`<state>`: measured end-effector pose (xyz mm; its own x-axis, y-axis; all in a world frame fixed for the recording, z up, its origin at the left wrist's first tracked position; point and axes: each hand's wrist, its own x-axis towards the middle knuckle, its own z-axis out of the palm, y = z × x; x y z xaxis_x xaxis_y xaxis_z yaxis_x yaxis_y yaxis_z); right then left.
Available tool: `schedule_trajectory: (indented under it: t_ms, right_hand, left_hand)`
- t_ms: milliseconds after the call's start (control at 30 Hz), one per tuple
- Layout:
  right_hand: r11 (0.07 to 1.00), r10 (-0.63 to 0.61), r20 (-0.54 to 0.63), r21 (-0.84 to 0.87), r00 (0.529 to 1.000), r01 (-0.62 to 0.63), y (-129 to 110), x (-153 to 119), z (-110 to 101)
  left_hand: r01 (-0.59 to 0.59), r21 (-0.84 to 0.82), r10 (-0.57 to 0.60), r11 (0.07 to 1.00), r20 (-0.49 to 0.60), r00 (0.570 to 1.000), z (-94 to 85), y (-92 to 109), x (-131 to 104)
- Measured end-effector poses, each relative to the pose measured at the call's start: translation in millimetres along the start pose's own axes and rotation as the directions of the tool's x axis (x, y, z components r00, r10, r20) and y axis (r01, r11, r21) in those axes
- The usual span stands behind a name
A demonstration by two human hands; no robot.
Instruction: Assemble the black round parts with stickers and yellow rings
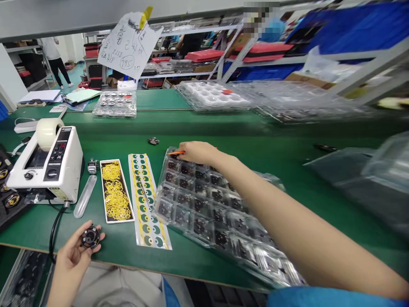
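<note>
Near the front edge of the bench, my left hand (76,247) grips a small round black part (90,237) with shiny spots between thumb and fingers. My right hand (196,152) reaches across to the far left corner of a clear plastic tray (180,213), closed around a thin orange pointed tool (176,152) whose exact kind I cannot make out. Dark parts sit in many of the tray's square pockets; my forearm covers part of it. Left of the tray lie a sticker sheet (148,204) with yellow strips and a white box (128,221) of yellow rings.
A white tape dispenser (72,157) stands at the left, with a metal tally counter (92,166) and a clear oblong piece (85,197) beside it. One loose part (153,141) lies behind the box. More trays (212,96) rest on the raised back ledge.
</note>
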<state>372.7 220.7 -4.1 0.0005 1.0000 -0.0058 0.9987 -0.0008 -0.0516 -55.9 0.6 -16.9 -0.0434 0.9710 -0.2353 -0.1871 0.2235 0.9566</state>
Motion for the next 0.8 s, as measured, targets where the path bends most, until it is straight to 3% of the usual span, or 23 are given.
schedule_trajectory:
  t_ms: [100, 167, 300, 400, 533, 633, 700, 800]
  right_hand:
    - [1.000, -0.013, 0.055, 0.019, 0.998, 0.012, 1, 5, 5]
    - [0.997, -0.054, 0.032, 0.064, 0.998, 0.052, 2, 0, 7]
    - [0.966, -0.107, -0.136, 0.219, 0.985, 0.135, -3, -17, 3]
    - [0.912, -0.087, -0.319, 0.357, 0.944, 0.204, -21, -39, -7]
    - [0.793, -0.098, -0.420, 0.514, 0.902, 0.325, -77, -91, -19]
    - [0.678, -0.194, -0.384, 0.612, 0.903, 0.406, -135, -143, -25]
    - [0.522, -0.263, -0.316, 0.748, 0.911, 0.410, -169, -174, -26]
    - [0.384, -0.180, -0.339, 0.840, 0.923, 0.383, -202, -205, -22]
  left_hand:
    - [0.011, 0.005, -0.011, 1.000, 0.059, 0.998, -2.5, -3, 2]
    - [0.000, 0.002, 0.000, 1.000, 0.079, 0.997, -2.5, -9, 3]
    - [-0.009, -0.042, 0.014, 0.999, 0.125, 0.992, 2.7, -18, 1]
    - [0.015, -0.095, 0.002, 0.995, 0.174, 0.985, 8.1, -13, -3]
    - [0.083, -0.138, -0.047, 0.987, 0.248, 0.968, 21.0, 3, -3]
    - [0.092, -0.126, -0.053, 0.988, 0.284, 0.957, 37.4, 11, 2]
    - [0.063, -0.129, -0.022, 0.990, 0.299, 0.954, 47.6, 14, 5]
    - [0.033, -0.172, 0.024, 0.985, 0.324, 0.946, 55.3, 15, 5]
